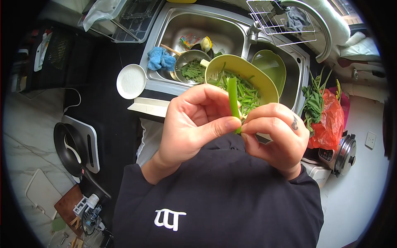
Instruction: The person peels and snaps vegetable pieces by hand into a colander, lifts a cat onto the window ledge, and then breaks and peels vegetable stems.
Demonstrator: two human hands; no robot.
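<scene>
A thick green vegetable stem (233, 96) stands almost upright between my hands, in front of my chest. My left hand (192, 124) grips it, thumb pressed against its lower part and fingers curled behind. At the stem's bottom end, my right hand (278, 130) pinches with thumb and fingertips. Behind the hands, a yellow-green bowl (258, 76) holds many cut green stem pieces (248, 96); my hands cover its near part. To its left, a metal pan or strainer (182, 62) contains green leafy scraps (194, 71).
A double sink (173, 31) lies ahead, with a green basin (269, 62) in its right bowl. A blue cloth (160, 59) and white plate (131, 81) are left. Leafy greens (314, 103), a red bag (331, 120) and a cooker (345, 155) stand right. A frying pan (68, 144) sits far left.
</scene>
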